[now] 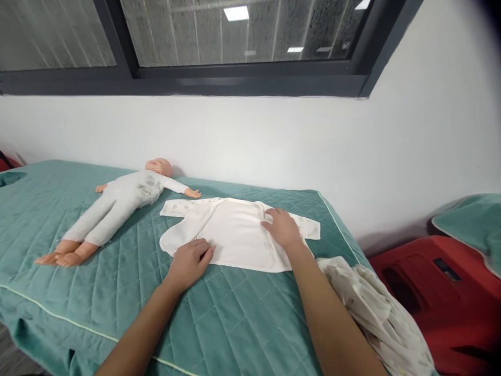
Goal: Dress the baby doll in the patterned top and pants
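A white baby shirt (235, 230) lies spread out on the green quilted cover, front panels opened to the sides, with small prints on its sleeves. My left hand (190, 262) rests on its lower left edge, fingers slightly bent and thumb apart. Toward the shirt's upper right, my right hand (284, 227) lies on the cloth near the sleeve, thumb and fingers apart. Neither hand visibly grips the fabric. Left of the shirt, a baby doll (131, 190) in a white bodysuit lies on its back, one arm reaching near the left sleeve.
The green quilted cover (242, 318) has pale piping along its edges. A crumpled, printed white cloth (371, 308) lies at its right edge beside my right forearm. Red plastic stools (438, 303) stand to the right, with green fabric (473, 224) on top. Behind are a white wall and a dark-framed window.
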A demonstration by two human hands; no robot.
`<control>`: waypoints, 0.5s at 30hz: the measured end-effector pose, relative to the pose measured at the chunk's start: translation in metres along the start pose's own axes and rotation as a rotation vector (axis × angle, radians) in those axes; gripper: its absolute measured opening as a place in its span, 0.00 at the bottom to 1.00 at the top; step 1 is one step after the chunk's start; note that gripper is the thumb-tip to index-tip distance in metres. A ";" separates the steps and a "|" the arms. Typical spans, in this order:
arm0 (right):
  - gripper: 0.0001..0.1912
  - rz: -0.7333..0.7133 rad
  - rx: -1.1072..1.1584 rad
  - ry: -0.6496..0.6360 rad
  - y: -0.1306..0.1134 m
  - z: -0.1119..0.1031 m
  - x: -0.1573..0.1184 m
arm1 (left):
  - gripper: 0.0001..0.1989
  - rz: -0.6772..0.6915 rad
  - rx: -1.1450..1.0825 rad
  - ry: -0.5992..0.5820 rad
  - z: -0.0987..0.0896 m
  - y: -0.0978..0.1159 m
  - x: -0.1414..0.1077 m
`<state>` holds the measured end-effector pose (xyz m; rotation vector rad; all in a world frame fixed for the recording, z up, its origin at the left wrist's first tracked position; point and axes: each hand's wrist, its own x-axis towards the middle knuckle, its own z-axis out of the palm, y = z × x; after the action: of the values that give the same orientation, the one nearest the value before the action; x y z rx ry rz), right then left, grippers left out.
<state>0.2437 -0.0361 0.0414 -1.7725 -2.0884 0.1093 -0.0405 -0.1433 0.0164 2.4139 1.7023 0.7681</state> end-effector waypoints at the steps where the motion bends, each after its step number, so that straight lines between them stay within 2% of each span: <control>1: 0.12 0.029 0.015 0.015 0.000 0.001 0.002 | 0.21 0.001 0.004 0.001 0.000 0.000 0.000; 5: 0.16 0.178 0.043 0.133 0.012 -0.004 0.012 | 0.21 0.004 0.004 0.005 -0.001 0.001 0.001; 9: 0.23 0.299 0.053 0.449 0.020 -0.012 0.013 | 0.21 0.003 0.027 0.022 -0.001 0.001 0.001; 11: 0.23 0.204 0.095 0.482 0.011 -0.012 0.009 | 0.21 0.006 0.047 0.043 -0.001 0.001 0.001; 15: 0.19 -0.164 0.272 0.239 -0.028 0.004 -0.003 | 0.14 0.075 0.065 0.080 0.000 0.004 0.003</control>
<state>0.2171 -0.0434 0.0460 -1.3796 -1.9340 0.1219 -0.0362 -0.1420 0.0187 2.5370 1.6989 0.8427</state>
